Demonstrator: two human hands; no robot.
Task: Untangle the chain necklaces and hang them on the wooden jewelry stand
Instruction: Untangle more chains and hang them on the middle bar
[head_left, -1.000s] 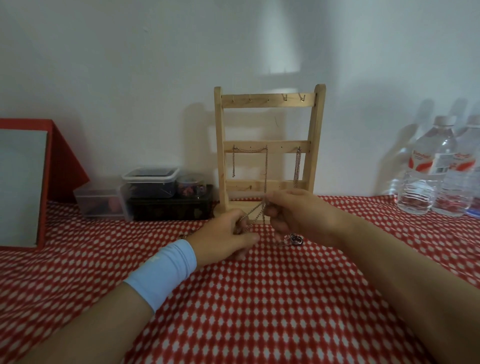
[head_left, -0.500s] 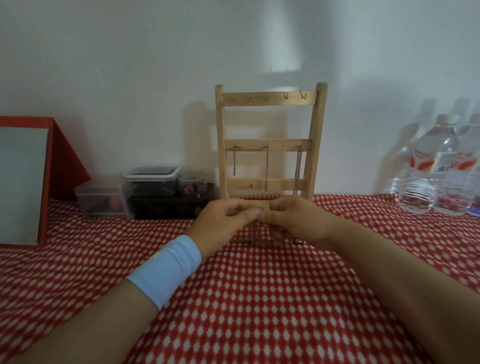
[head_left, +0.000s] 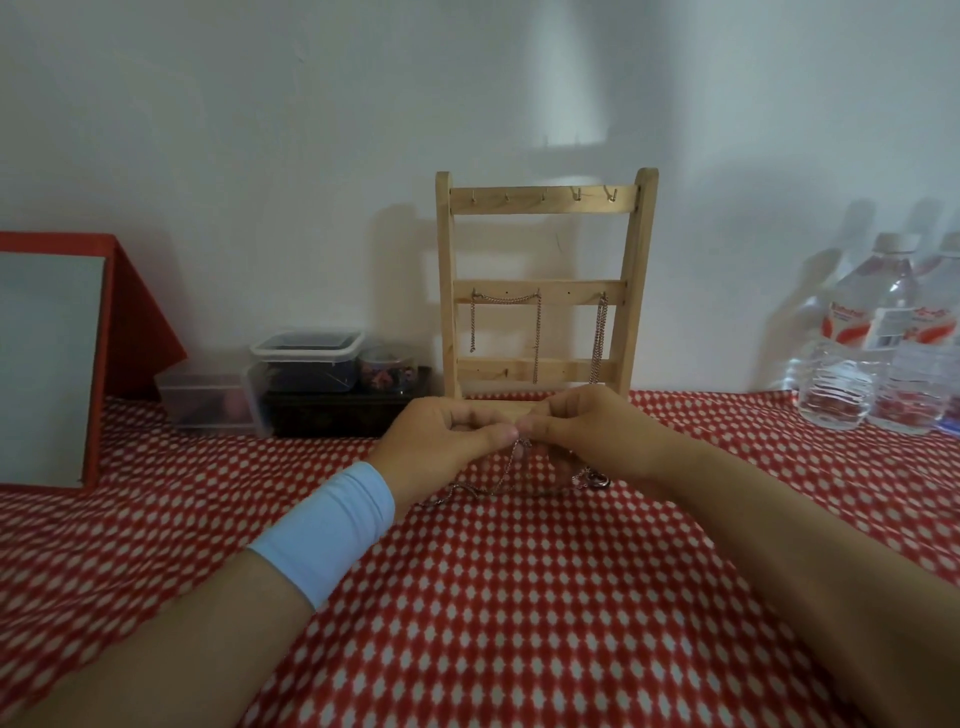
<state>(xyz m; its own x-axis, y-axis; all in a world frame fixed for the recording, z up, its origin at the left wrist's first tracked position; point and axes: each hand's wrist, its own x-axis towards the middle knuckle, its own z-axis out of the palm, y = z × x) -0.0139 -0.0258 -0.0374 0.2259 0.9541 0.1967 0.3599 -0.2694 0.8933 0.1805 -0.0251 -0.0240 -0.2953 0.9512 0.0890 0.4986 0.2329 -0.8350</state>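
Observation:
A wooden jewelry stand with three crossbars stands against the wall. Two chains hang from its middle bar, one draped at the left and one at the right. In front of the stand's base, my left hand and my right hand meet fingertip to fingertip, both pinching a thin silver chain necklace. The chain droops from the pinch onto the red patterned cloth, with a small round pendant or clasp lying under my right hand.
Plastic containers sit left of the stand, beside a red box with a grey panel. Water bottles stand at the far right. The table wears a red and white cloth.
My hands have risen a little and come together, thumbs touching, from a lower, spread grip a second ago. The chain now hangs down from the pinch onto the cloth.

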